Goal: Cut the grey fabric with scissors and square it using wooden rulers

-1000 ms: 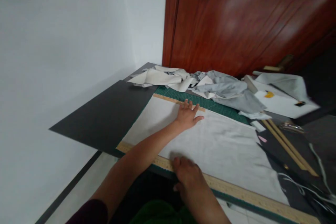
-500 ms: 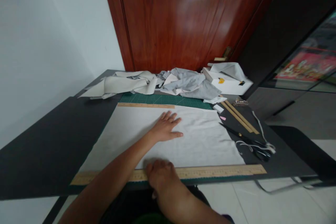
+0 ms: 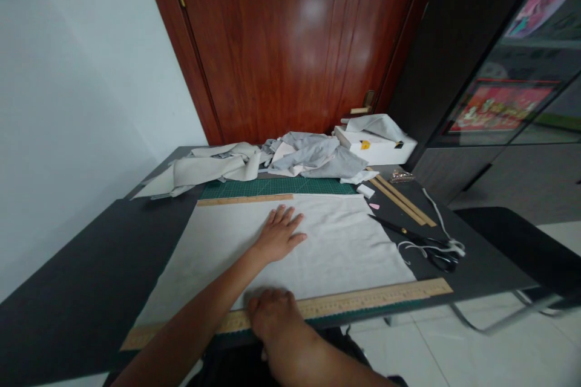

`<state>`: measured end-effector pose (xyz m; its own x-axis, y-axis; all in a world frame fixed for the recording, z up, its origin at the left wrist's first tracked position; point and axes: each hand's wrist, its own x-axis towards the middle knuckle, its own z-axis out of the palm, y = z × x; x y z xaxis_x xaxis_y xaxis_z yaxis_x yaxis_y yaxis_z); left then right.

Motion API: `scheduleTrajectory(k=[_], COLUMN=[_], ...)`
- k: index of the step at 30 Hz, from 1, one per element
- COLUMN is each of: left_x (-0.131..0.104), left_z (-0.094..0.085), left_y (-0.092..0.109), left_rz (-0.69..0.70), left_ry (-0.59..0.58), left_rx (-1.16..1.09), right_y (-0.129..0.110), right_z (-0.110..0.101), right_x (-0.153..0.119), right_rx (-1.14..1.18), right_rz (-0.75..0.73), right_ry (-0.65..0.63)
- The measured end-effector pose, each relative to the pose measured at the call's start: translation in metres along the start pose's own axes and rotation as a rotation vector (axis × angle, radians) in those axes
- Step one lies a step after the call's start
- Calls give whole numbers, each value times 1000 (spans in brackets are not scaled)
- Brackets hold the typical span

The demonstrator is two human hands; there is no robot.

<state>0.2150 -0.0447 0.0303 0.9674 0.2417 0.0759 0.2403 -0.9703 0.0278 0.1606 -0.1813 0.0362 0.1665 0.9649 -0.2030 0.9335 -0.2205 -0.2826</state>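
My left hand point(image 3: 280, 234) lies flat with spread fingers on a pale cloth point(image 3: 333, 248), a little left of the cloth's middle. Nearer to me, my right hand point(image 3: 273, 314) is closed over a long wooden ruler point(image 3: 363, 300) that runs along the cloth's front edge. Its fingers are curled down at the ruler, and the thumb is mostly hidden. A shorter wooden ruler point(image 3: 247, 199) lies along the back left edge of the cloth. Under the cloth, a green cutting mat point(image 3: 299, 185) shows at the back and in a thin strip at the front.
Crumpled grey cloth point(image 3: 318, 154) and pale cloth strips point(image 3: 213, 166) lie at the back. A white box point(image 3: 385, 151) stands behind right. On the right are black scissors point(image 3: 408, 233), a white cord point(image 3: 438, 211), two wooden strips point(image 3: 402, 199) and a white block point(image 3: 365, 191).
The camera view has tilted and shifted, so the table appears lower and farther left. Both hands keep their places on the cloth and ruler.
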Motion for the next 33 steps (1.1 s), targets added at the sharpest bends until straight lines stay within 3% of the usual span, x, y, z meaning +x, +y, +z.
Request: scheduleTrajectory(k=[4, 7, 13, 18, 21, 24, 27, 30, 33], left_x=[-19, -42, -102, -157, -182, -195, -203, -212, -218], left_z=[9, 11, -4, -9, -8, -1, 10, 23, 27], left_y=[2, -6, -29, -46, -51, -51, -46, -44, -57], left_rz=[-71, -51, -113, -245, -251, -153, -15, -103, -285], left_ry=[50, 4, -116, -106, -64, 81, 142, 160, 152], left_rx=[42, 10, -43, 28, 82, 101, 103, 150, 201], right_y=[-1, -1, 3, 5, 4, 4, 6, 7, 7], right_z=[-4, -7, -9, -12, -14, -14, -14, -17, -19], right_x=[1, -1, -13, -20, -21, -17, -14, -19, -22], right_rx=[-10, -22, -57, -74, -62, -27, -2, 13, 19], right_rz=[67, 66, 14, -35, -33, -30, -12, -20, -37], right_ry=[-97, -118, -148, -173, -170, -169, -163, -128, -117])
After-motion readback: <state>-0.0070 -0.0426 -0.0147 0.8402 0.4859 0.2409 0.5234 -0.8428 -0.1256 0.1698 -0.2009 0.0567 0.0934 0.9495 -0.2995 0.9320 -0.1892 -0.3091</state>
